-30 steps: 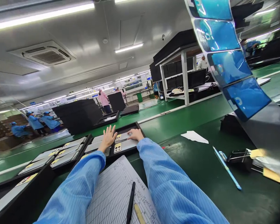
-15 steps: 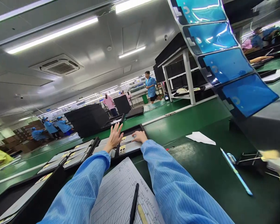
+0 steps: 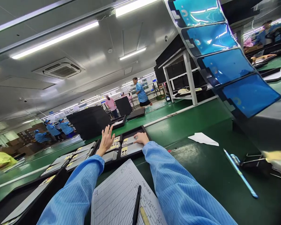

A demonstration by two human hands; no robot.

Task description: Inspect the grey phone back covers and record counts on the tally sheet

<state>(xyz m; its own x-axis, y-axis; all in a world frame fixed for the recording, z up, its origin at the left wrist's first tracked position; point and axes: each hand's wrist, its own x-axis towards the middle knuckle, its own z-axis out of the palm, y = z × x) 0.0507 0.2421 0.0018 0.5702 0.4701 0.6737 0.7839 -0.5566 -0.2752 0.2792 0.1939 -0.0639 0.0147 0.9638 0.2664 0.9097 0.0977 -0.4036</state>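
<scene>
Green belt (image 3: 189, 122) carries a black tray (image 3: 133, 128) straight ahead of me. Every slot I can see in it holds a grey panel (image 3: 132, 150), so I judge the tray full, with nothing lifted out yet. The panels lie flat, their long axis across the tray from my left to my right, and the yellow camera ends (image 3: 124, 152) are toward my left. My right hand (image 3: 140, 138) rests on one panel; I cannot tell whether it pinches an edge. My left hand (image 3: 107, 137) hovers above, fingers spread, holding nothing.
</scene>
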